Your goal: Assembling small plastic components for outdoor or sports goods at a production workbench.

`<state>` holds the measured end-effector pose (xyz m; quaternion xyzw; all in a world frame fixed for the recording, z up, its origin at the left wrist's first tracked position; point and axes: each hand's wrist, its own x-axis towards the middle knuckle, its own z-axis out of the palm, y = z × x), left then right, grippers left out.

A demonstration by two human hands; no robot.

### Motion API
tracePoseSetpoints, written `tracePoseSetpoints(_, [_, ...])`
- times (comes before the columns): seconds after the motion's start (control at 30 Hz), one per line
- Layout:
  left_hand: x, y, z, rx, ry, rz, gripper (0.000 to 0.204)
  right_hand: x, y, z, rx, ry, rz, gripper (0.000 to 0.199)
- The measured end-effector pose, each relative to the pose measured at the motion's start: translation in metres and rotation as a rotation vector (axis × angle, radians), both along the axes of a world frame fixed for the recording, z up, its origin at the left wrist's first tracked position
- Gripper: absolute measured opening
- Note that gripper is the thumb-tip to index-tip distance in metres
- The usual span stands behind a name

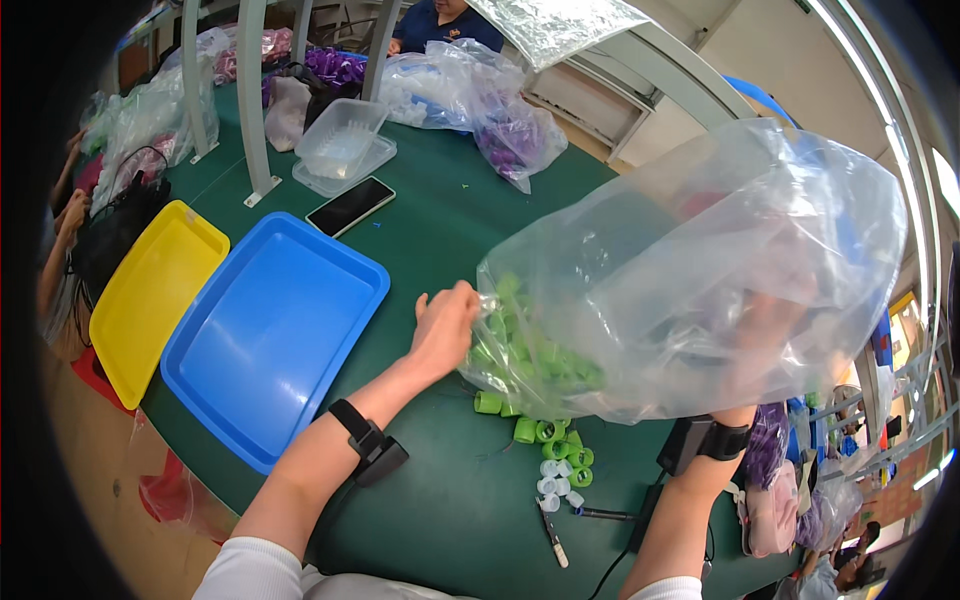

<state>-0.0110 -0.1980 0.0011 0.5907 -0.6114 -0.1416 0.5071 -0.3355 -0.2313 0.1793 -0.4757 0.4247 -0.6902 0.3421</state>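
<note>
A large clear plastic bag [640, 290] hangs tilted over the green table [430, 480], with many small green ring-shaped pieces [530, 350] gathered at its lower left end. My left hand [447, 322] is closed on the bag's left corner. Raised on the other side, my right hand [772, 320] shows only dimly through the plastic, and its fingers cannot be made out. Just below the bag, loose green rings [550, 431] lie on the table beside several small white rings [552, 484].
A blue tray [275, 340] and a yellow tray [155, 300] lie at the left. Beyond them are a phone [350, 206] and clear plastic boxes [340, 145]. A pen [552, 535] lies near me. Metal posts [252, 100] rise from the table; a person [450, 25] sits opposite.
</note>
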Motion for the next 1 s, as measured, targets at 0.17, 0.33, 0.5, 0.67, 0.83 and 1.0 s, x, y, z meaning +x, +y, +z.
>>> tracePoseSetpoints(0.17, [0.025, 0.002, 0.013, -0.058, 0.173, 0.011, 0.004, 0.021, 0.101, -0.046, -0.024, 0.007, -0.217, 0.037])
tracePoseSetpoints(0.33, [0.031, 0.010, 0.021, -0.138, 0.266, 0.097, 0.006, 0.020, 0.103, -0.039, -0.069, 0.041, -0.289, 0.033])
tracePoseSetpoints(0.5, [0.025, 0.004, 0.031, -0.256, 0.451, 0.075, 0.012, -0.031, 0.102, -0.041, 0.034, 0.802, -0.575, 0.026])
tracePoseSetpoints(0.67, [0.024, 0.005, 0.034, -0.183, 0.445, 0.150, 0.011, -0.068, 0.101, -0.058, -0.063, 1.375, -0.731, 0.037])
tracePoseSetpoints(0.83, [0.018, -0.010, 0.023, -0.178, 0.764, 0.141, 0.010, -0.040, 0.004, -0.055, -0.364, 1.318, -0.610, 0.031])
tracePoseSetpoints(1.0, [0.017, 0.011, 0.043, -0.005, 0.807, 0.058, 0.009, -0.056, 0.095, -0.178, -0.610, 1.226, -0.450, 0.025])
